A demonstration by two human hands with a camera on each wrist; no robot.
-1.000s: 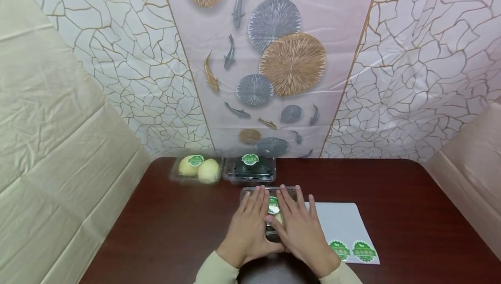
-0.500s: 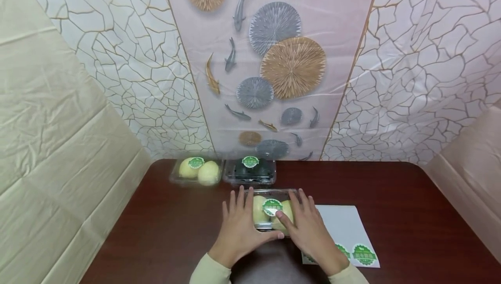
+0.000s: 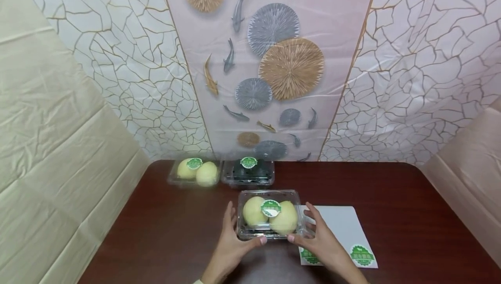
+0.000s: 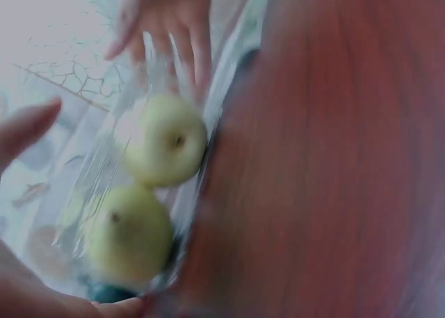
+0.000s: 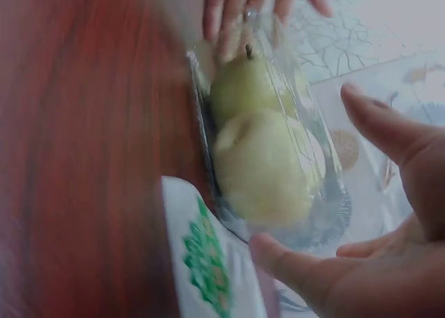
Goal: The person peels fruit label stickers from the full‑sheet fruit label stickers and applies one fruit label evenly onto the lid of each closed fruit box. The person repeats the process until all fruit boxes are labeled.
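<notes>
A clear plastic clamshell box (image 3: 250, 233) lies in the middle of the table in the head view, its lid down. Inside are two pale yellow-green pears (image 3: 283, 219), and a green round sticker (image 3: 271, 208) is on the lid. My left hand (image 3: 228, 242) flanks the box's left side, thumb at the front edge and fingers mostly straight. On the opposite side, my right hand (image 3: 322, 235) has its fingers spread along the end and its thumb near the front corner. In both wrist views the box stands between the two hands, with fingertips (image 5: 263, 247) right at its end.
A white sheet (image 3: 338, 221) bearing green stickers (image 3: 362, 254) lies right of the box, partly behind my right hand. At the back left stand a similar box of pale pears (image 3: 206, 173) and a box with dark contents (image 3: 252, 172), both with green stickers.
Both hands have come off the top of the lid and spread to the box's two sides, uncovering the sticker and the pears. The back boxes have stayed put.
</notes>
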